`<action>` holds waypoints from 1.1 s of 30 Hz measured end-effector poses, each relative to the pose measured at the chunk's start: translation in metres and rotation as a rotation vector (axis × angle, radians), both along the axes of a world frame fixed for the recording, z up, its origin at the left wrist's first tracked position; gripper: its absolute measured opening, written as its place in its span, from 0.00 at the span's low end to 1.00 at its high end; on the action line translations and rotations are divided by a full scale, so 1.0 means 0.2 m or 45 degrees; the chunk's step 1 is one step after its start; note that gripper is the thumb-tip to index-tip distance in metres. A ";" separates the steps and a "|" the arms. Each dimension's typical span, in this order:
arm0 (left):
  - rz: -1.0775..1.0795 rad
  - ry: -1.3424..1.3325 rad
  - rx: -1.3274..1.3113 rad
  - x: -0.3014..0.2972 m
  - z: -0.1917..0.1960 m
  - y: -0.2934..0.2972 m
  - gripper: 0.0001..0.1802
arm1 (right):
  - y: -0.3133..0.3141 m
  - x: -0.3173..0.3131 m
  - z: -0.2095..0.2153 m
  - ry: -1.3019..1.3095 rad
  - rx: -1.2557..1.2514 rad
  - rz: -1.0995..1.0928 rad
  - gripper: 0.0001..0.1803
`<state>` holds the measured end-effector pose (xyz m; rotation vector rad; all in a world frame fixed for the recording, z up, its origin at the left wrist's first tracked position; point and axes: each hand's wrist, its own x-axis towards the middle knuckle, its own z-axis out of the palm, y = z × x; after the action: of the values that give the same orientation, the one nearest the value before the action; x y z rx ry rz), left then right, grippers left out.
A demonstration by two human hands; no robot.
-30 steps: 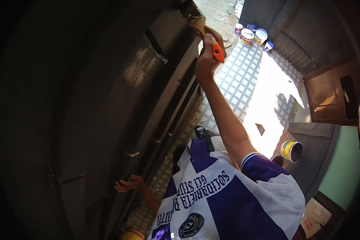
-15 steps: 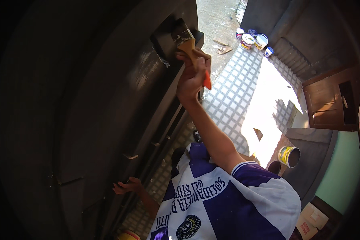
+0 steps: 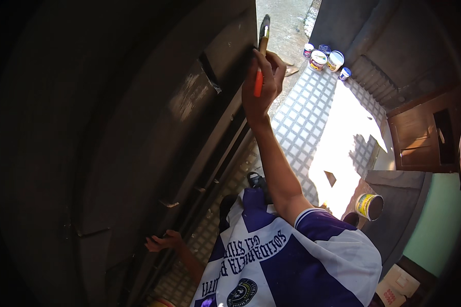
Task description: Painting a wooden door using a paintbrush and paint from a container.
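Observation:
My right hand (image 3: 264, 84) is raised at top centre, closed round the handle of a paintbrush (image 3: 264, 43). The brush points up and is seen nearly edge-on, with dark bristles, a pale ferrule and an orange-red handle end. It stands at the edge of a large dark panel (image 3: 138, 128), its bristles seen against the pale ground outside. A scuffed, shiny patch and a dark slot show on the panel below and left of the hand. My left hand (image 3: 164, 241) is low down beside the panel's lower rails, fingers apart, holding nothing I can see.
Several paint tubs (image 3: 317, 60) stand at the far edge of the tiled floor (image 3: 302, 117). A yellow-labelled bucket (image 3: 369, 206) lies to the right. Beyond it are a brown wooden cabinet (image 3: 422, 135), a green wall (image 3: 435, 220) and a cardboard box (image 3: 398, 286).
My right hand has moved up and right with the paintbrush, off the panel's dark recess to its edge. The brush has turned from face-on to edge-on. My left hand has hardly moved.

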<state>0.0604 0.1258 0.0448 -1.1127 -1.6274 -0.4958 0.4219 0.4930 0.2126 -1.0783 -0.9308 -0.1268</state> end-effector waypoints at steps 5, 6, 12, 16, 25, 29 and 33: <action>-0.018 -0.028 -0.044 -0.01 -0.01 -0.02 0.33 | -0.11 -0.17 0.04 -0.092 -0.028 0.206 0.12; -0.031 -0.029 -0.044 -0.01 -0.01 -0.01 0.33 | -0.15 -0.17 0.04 -0.073 -0.037 0.239 0.12; -0.015 -0.022 -0.031 -0.04 -0.04 -0.04 0.34 | -0.33 -0.04 0.02 0.338 0.162 0.746 0.08; 0.002 -0.012 -0.006 -0.02 -0.03 -0.01 0.34 | -0.24 0.25 -0.03 0.978 0.214 1.150 0.17; -0.135 -0.238 -0.079 0.17 0.12 -0.03 0.27 | -0.14 0.40 -0.24 0.707 -0.153 0.526 0.15; -0.575 -0.259 -0.275 0.22 0.08 -0.17 0.21 | -0.32 0.47 -0.35 1.057 -0.066 0.574 0.15; -1.073 -1.011 -0.836 0.33 0.14 -0.10 0.16 | -0.70 0.59 -0.57 1.180 -0.172 0.434 0.12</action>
<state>0.1260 0.1055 0.0719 -2.3392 -1.9939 -1.0880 0.5399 0.3532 0.0991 -0.9315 -0.2624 0.6784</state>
